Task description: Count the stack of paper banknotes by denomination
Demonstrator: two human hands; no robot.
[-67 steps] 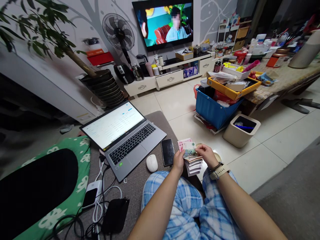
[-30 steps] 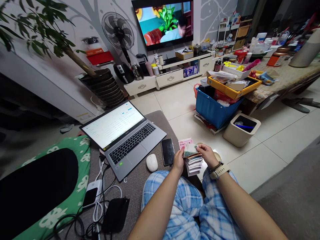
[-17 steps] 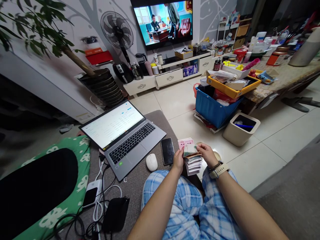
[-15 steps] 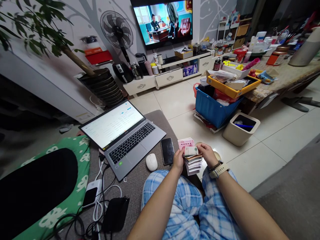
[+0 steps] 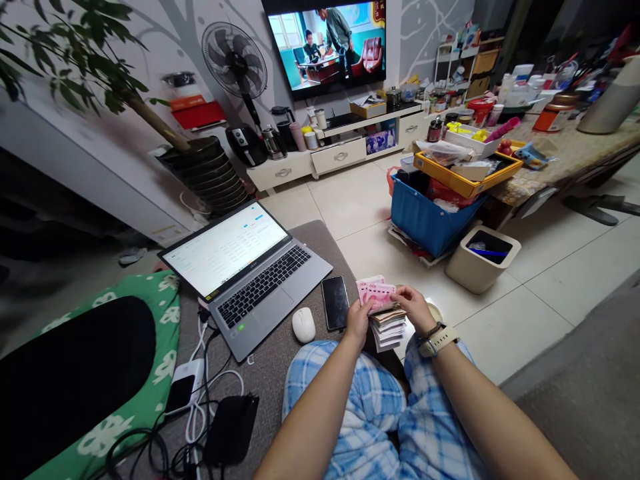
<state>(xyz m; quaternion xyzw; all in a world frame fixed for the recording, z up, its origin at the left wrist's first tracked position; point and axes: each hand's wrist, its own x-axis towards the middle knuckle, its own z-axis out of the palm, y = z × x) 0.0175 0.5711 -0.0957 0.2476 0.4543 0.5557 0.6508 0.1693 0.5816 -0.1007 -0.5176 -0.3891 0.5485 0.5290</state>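
Observation:
Pink banknotes [image 5: 376, 295] are fanned out between my two hands, above my lap. My left hand [image 5: 359, 320] is closed on their left side, thumb on top. The fingers of my right hand [image 5: 413, 308] pinch the right edge of the notes. Below them hangs a thick folded stack of paper slips [image 5: 389, 331], white with brownish edges on top; its hold is partly hidden by the notes. A black smartphone [image 5: 335, 303] lies just left of my left hand, beside a white mouse [image 5: 303, 325].
An open laptop [image 5: 270, 287] rests on the grey seat at left, with cables and a black pouch [image 5: 231, 429] near it. On the floor ahead stand a blue bin [image 5: 425, 217] and a beige trash can [image 5: 480, 267]. A cluttered table [image 5: 565, 147] is at right.
The greenish note that was on top between my hands no longer shows; pink notes now face up there. My hands stay in nearly the same place.

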